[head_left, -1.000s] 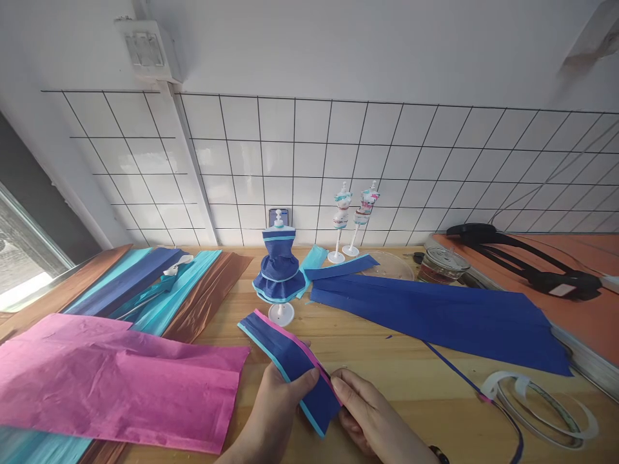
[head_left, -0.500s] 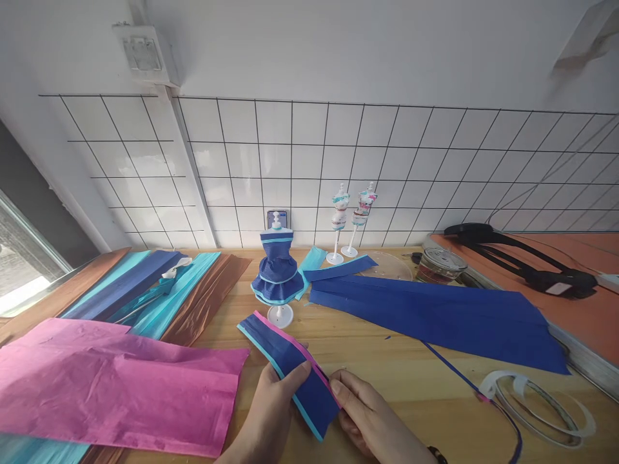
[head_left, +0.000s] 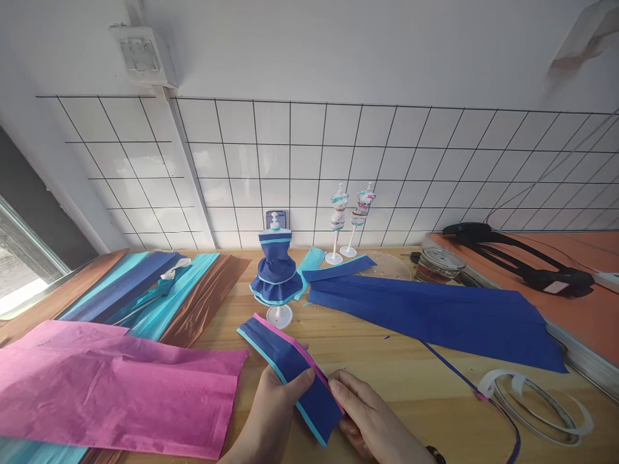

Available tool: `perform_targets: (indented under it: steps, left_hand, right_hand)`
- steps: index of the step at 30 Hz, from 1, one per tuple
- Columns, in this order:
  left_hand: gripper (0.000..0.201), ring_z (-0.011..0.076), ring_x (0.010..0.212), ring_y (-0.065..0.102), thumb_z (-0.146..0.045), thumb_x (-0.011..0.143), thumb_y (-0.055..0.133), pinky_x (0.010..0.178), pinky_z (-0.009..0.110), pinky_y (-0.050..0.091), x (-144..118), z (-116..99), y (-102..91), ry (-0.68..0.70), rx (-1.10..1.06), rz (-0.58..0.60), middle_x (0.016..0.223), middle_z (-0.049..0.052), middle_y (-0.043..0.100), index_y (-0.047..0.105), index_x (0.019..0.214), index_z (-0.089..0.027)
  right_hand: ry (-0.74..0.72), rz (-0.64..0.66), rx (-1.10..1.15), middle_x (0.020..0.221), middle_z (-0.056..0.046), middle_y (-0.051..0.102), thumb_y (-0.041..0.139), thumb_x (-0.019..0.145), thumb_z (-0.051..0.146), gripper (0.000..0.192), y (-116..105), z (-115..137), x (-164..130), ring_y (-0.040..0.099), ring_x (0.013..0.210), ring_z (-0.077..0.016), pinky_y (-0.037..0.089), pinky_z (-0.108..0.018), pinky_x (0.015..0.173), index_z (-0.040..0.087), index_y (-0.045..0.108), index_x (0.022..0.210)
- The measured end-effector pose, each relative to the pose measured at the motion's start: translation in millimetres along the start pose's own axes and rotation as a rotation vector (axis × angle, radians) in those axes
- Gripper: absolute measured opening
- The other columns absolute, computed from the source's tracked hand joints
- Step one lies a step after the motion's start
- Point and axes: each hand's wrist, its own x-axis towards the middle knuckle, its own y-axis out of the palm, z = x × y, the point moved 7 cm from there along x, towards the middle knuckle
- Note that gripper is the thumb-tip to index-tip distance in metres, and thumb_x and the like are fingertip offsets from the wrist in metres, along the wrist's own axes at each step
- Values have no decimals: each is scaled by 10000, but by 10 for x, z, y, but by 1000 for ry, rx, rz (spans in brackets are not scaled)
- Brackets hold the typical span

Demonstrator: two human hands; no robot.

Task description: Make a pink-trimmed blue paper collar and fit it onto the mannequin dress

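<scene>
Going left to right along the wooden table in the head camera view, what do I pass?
Pink paper sheet → left hand holding the blue pleated strip → right hand → large dark blue sheet → tape ring.

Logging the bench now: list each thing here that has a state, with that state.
Strip: held in both hands, raised off the table.
Left hand: gripping the strip.
Right hand: pinching its pink edge.
Mannequin: upright, dressed.
Pink sheet: lying flat, creased.
Jar: lidded.
</scene>
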Motion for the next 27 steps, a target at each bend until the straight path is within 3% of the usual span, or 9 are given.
perform_targets:
  steps: [5,15,27]
  left_hand:
    - [424,230,710,636,-318,511,789,719,338,471,-13,27,30,7,6,22,685,32,688,661,879,-148]
    - [468,239,740,637,-317,500,795,722,338,471,-25,13,19,9,32,1,716,34,695,652,911,-147]
    - [486,184,634,602,-323,510,784,652,297,457,9,58,-10,-21,-32,-9,637,2,651,637,941,-154]
  right_hand:
    - [-38,-18,-1,596,70,344,494,759,598,403,-26,35,-19,262,512,-65,222,-188,445,199,461,704]
    - [6,-53,-26,565,77,333,496,741,619,417,-51,-15,-9,249,478,-62,196,-186,412,207,448,701]
    - [-13,-40,-26,564,76,330,493,757,597,399,-45,2,-11,251,482,-63,198,-186,410,205,452,693]
